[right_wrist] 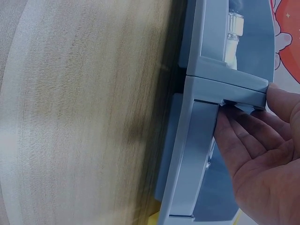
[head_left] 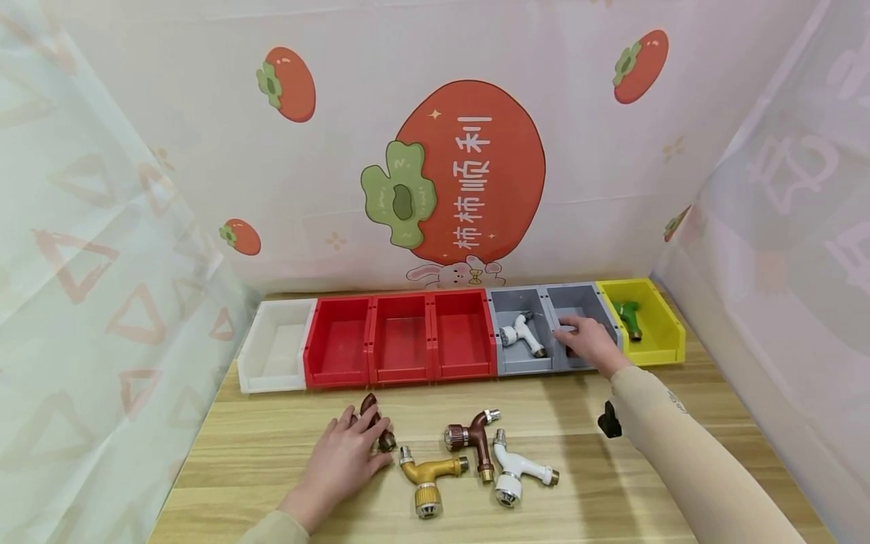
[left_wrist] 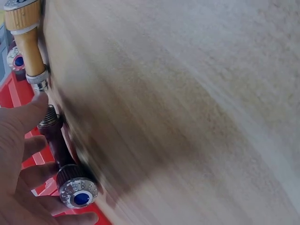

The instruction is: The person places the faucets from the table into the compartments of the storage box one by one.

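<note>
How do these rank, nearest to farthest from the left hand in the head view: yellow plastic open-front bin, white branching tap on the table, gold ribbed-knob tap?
1. Gold ribbed-knob tap: just right of the left hand.
2. White branching tap: farther right on the table.
3. Yellow plastic bin: far right, at the back.

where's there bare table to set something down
Bare table lies left of the left grip, in front of the white bin, and between the loose white tap and the right sleeve. The middle is crowded: a yellow tap, a brown tap and that white one lie close together.
</note>
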The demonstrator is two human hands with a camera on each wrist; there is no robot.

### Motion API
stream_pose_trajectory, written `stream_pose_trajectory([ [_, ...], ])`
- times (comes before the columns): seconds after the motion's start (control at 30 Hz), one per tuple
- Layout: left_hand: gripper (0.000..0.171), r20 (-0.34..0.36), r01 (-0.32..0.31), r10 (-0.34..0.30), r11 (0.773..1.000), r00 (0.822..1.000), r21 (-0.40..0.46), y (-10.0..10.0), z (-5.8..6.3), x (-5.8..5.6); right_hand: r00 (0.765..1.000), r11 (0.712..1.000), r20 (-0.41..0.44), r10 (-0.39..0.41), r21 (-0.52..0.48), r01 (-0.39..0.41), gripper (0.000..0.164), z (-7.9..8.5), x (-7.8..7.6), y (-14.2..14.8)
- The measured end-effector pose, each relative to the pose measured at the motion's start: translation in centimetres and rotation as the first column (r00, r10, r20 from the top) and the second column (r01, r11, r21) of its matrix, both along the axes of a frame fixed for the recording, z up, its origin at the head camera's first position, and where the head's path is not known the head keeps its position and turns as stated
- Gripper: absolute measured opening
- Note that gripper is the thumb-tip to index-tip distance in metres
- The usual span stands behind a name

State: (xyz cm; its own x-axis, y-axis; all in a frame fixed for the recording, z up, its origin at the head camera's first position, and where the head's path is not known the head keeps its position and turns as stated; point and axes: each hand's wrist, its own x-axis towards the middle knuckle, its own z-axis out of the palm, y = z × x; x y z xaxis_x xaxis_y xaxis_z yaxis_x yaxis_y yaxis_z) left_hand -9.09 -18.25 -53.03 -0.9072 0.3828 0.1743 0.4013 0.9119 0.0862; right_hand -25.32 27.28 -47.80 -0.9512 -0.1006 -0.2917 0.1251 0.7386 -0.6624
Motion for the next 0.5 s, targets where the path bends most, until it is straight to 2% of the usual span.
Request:
stream_pose_trajectory([
  [0.1, 0.058, -0.006, -0.001, 0.0, 1.0, 1.0, -0.009, 0.07, -0.09, -0.04, 1.0, 1.0, 0.004, -0.002, -0.001, 0.002, 0.062, -0.03, 0.0, 0.0],
  [0.5, 0.045, -0.032, 0.021, -0.021, 1.0, 0.999, 0.007, 0.01, -0.27, -0.24, 1.0, 1.0, 0.004, -0.001, -0.001, 0.001, 0.062, -0.11, -0.03, 0.06],
])
